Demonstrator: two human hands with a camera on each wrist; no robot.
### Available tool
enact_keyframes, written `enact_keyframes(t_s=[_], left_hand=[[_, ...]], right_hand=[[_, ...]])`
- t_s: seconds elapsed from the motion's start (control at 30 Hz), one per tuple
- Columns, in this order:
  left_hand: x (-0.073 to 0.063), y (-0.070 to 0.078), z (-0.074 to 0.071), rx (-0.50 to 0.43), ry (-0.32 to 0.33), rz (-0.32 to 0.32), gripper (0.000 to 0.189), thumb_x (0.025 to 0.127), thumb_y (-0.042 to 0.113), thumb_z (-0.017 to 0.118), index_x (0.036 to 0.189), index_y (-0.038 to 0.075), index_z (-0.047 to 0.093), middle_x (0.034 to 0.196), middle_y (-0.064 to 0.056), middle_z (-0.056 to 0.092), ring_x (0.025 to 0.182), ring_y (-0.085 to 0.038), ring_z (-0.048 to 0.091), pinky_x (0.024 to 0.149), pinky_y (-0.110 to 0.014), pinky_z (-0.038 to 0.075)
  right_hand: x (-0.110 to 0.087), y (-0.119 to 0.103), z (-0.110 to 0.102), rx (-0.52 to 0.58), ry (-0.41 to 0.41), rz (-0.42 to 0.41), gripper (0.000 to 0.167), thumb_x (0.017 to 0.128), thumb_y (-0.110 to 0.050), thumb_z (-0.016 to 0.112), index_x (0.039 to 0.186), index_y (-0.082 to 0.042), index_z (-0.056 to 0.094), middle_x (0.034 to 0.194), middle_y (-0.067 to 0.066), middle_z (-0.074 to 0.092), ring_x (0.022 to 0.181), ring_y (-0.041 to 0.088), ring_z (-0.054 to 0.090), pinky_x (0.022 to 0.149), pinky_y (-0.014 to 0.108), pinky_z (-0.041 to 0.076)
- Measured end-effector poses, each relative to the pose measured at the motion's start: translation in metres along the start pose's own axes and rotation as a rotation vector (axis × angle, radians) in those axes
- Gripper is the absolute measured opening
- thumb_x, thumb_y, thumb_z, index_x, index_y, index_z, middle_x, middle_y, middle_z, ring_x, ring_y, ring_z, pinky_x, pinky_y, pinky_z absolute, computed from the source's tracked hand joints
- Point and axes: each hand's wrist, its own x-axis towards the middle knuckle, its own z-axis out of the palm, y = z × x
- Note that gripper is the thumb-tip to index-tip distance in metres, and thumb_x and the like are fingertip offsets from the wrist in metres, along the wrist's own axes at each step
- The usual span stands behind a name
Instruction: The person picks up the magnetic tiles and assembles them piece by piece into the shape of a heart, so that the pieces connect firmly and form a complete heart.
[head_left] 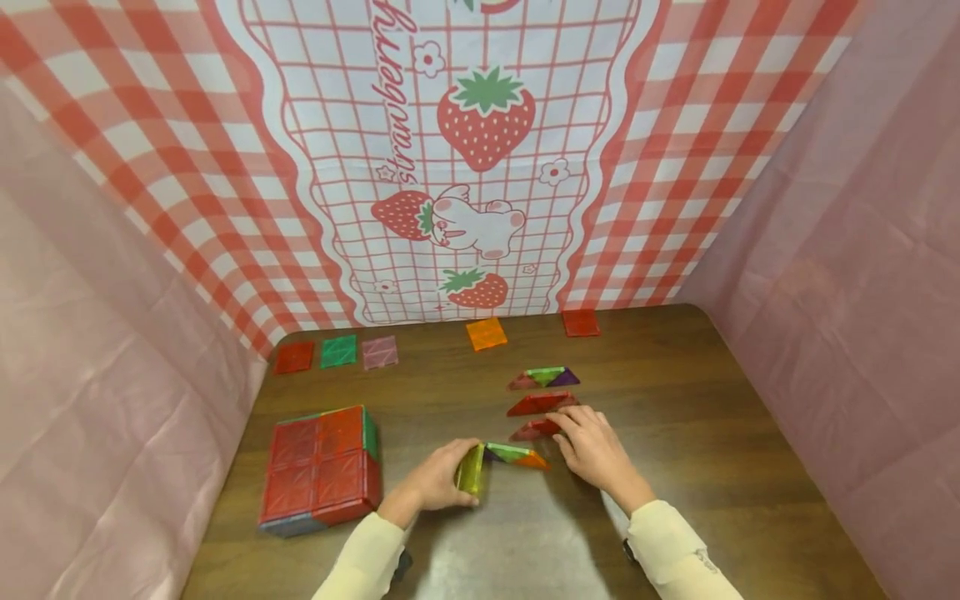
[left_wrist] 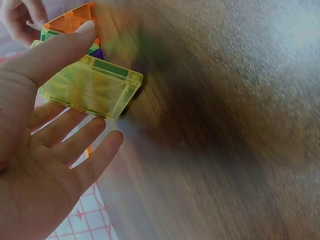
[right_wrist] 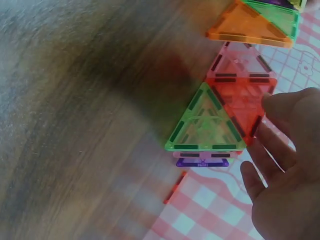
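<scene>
My left hand (head_left: 442, 479) pinches a yellow magnetic tile (left_wrist: 90, 85), seemingly square and standing on edge, between thumb and fingers. Against it stands a row of triangular magnetic tiles (head_left: 513, 452) in purple, green and orange. Just behind, my right hand (head_left: 596, 446) holds the right end of another upright triangle row (head_left: 535, 430). In the right wrist view this row has a pink, a red (right_wrist: 242, 100) and a green triangle (right_wrist: 205, 125); the thumb is at the red one and some fingertips are hidden. Farther back stand a reddish row (head_left: 543, 402) and a red, green and purple row (head_left: 546, 377).
At the left sits a block of mostly red square tiles (head_left: 318, 467). Flat along the back edge lie red (head_left: 295, 357), green (head_left: 338, 351), pink (head_left: 380, 352), orange (head_left: 486, 334) and red (head_left: 581, 322) tiles. A strawberry-print cloth (head_left: 480, 208) hangs behind the table.
</scene>
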Motion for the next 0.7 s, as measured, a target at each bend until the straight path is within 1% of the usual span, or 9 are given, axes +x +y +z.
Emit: enact_keyframes(t_s=[0.1, 0.27, 0.37, 0.43, 0.5, 0.6, 0.7], left_hand=[[-0.002, -0.001, -0.002, -0.002, 0.002, -0.011, 0.087, 0.073, 0.022, 0.092, 0.145, 0.001, 0.048, 0.142, -0.017, 0.057, 0.127, -0.033, 0.057, 0.108, -0.048, 0.047], [-0.004, -0.002, -0.004, 0.005, 0.004, -0.022, 0.088, 0.071, 0.023, 0.093, 0.144, 0.0, 0.049, 0.142, -0.018, 0.057, 0.128, -0.034, 0.057, 0.109, -0.049, 0.046], [-0.005, -0.003, -0.004, 0.007, 0.003, -0.027, 0.088, 0.071, 0.023, 0.093, 0.144, -0.001, 0.049, 0.142, -0.019, 0.057, 0.128, -0.035, 0.057, 0.11, -0.05, 0.045], [-0.006, -0.003, -0.004, 0.006, 0.004, -0.031, 0.088, 0.072, 0.023, 0.093, 0.144, -0.001, 0.049, 0.142, -0.019, 0.057, 0.128, -0.035, 0.057, 0.11, -0.05, 0.045], [-0.006, -0.003, -0.004, 0.003, 0.007, -0.035, 0.088, 0.071, 0.023, 0.093, 0.144, -0.001, 0.049, 0.142, -0.019, 0.057, 0.128, -0.035, 0.057, 0.109, -0.05, 0.046], [-0.007, -0.003, -0.004, -0.004, 0.012, -0.043, 0.088, 0.071, 0.022, 0.093, 0.143, -0.002, 0.048, 0.141, -0.02, 0.057, 0.127, -0.035, 0.057, 0.108, -0.05, 0.047], [-0.008, -0.004, -0.003, -0.004, 0.02, -0.044, 0.087, 0.071, 0.023, 0.093, 0.142, -0.002, 0.049, 0.139, -0.02, 0.058, 0.124, -0.034, 0.059, 0.106, -0.049, 0.048]], right_hand=[[-0.001, 0.002, 0.003, -0.027, 0.005, -0.001, 0.03, 0.088, -0.012, 0.078, 0.116, -0.008, 0.073, 0.108, 0.007, 0.071, 0.101, 0.03, 0.063, 0.086, 0.048, 0.05], [-0.004, 0.006, 0.007, -0.055, 0.057, -0.01, 0.018, 0.086, -0.011, 0.079, 0.104, -0.009, 0.075, 0.094, 0.003, 0.07, 0.089, 0.027, 0.062, 0.077, 0.043, 0.049], [-0.008, 0.01, 0.005, -0.068, 0.059, 0.008, 0.014, 0.086, -0.01, 0.08, 0.099, -0.009, 0.075, 0.091, 0.002, 0.07, 0.086, 0.027, 0.063, 0.075, 0.042, 0.05], [-0.011, 0.013, 0.001, -0.071, 0.044, 0.029, 0.013, 0.086, -0.01, 0.079, 0.098, -0.009, 0.074, 0.091, 0.003, 0.07, 0.085, 0.027, 0.063, 0.075, 0.043, 0.052], [-0.014, 0.017, -0.004, -0.07, 0.013, 0.054, 0.011, 0.087, -0.009, 0.079, 0.096, -0.008, 0.074, 0.089, 0.003, 0.069, 0.083, 0.027, 0.063, 0.074, 0.043, 0.053], [-0.021, 0.021, -0.015, -0.059, -0.051, 0.095, 0.009, 0.088, -0.009, 0.078, 0.094, -0.007, 0.072, 0.086, 0.003, 0.067, 0.08, 0.025, 0.062, 0.071, 0.042, 0.055], [-0.029, 0.024, -0.025, -0.024, -0.117, 0.146, 0.007, 0.088, -0.008, 0.077, 0.092, -0.009, 0.07, 0.085, 0.001, 0.064, 0.08, 0.024, 0.061, 0.07, 0.041, 0.054]])
